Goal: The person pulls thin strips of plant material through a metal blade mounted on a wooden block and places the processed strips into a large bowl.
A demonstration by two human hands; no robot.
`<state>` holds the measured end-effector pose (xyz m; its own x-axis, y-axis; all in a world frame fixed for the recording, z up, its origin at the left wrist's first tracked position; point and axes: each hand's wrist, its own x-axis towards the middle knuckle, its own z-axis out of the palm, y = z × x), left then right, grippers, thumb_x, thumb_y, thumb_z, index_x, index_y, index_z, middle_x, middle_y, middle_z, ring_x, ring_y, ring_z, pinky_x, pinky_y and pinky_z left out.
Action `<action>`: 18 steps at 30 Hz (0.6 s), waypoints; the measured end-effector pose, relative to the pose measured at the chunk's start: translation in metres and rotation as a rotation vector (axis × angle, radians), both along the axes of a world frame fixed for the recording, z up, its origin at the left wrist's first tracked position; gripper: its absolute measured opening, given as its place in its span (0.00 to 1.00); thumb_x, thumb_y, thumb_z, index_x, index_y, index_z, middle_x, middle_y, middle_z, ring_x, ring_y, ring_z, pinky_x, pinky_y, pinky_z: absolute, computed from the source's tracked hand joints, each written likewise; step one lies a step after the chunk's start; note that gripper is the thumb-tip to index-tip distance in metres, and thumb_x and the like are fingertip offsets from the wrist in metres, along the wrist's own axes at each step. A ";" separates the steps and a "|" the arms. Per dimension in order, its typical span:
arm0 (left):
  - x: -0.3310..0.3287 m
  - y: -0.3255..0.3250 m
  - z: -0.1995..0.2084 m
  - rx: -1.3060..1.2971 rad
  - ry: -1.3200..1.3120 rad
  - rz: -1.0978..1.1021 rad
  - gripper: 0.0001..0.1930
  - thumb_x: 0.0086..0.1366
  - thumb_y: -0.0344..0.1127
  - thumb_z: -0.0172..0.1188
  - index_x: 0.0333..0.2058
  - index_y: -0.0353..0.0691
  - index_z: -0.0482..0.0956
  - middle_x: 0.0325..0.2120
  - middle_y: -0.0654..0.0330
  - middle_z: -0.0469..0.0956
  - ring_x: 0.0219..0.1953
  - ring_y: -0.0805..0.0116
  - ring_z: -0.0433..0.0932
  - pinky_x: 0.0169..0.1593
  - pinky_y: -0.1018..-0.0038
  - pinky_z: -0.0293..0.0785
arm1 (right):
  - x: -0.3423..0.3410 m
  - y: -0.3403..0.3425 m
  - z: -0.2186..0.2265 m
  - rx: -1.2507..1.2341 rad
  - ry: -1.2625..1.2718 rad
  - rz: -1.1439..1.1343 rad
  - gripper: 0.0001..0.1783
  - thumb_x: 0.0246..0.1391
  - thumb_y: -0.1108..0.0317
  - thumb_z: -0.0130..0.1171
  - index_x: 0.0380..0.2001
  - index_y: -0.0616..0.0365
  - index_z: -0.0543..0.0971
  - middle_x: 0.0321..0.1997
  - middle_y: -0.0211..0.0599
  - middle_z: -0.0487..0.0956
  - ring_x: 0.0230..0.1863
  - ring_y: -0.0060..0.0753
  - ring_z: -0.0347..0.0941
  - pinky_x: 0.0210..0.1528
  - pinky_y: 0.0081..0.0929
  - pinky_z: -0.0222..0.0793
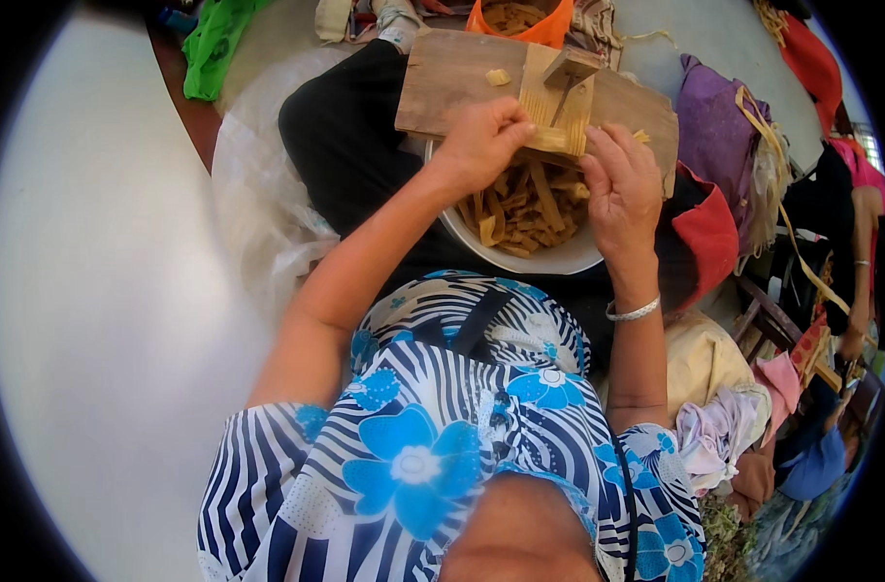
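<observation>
A short, flat yellowish strip (pixel 555 140) lies across the near edge of a ridged pale wooden piece (pixel 538 80). My left hand (pixel 478 144) is closed, its thumb and fingertips pinching the strip's left end. At the right end my right hand (pixel 625 189) has its fingers bent together against the strip. The ridged piece rests on a wide wooden board (pixel 442 82), where a small upright wooden block (pixel 572 66) with a thin dark bar stands. Below the board, a white basin (pixel 559 266) holds many yellow-brown strips (pixel 532 215). A small yellow piece (pixel 499 77) lies on the board.
An orange container (pixel 544 31) with similar pieces stands beyond the board. To the right are a purple bag (pixel 706 116), a red cloth (pixel 706 228) and piled fabrics (pixel 719 427). Another person's arm (pixel 865 252) shows at far right. Clear plastic sheeting (pixel 263 184) lies left.
</observation>
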<state>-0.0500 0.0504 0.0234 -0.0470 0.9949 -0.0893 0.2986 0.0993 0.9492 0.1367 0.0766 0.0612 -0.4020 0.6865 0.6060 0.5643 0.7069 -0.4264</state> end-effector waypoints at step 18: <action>0.029 -0.037 0.150 0.612 0.493 -0.241 0.16 0.61 0.44 0.54 0.22 0.38 0.78 0.20 0.50 0.77 0.25 0.48 0.76 0.29 0.58 0.70 | 0.024 -0.032 0.038 -0.613 0.303 0.089 0.14 0.59 0.65 0.55 0.24 0.64 0.74 0.15 0.34 0.66 0.20 0.16 0.59 0.22 0.23 0.60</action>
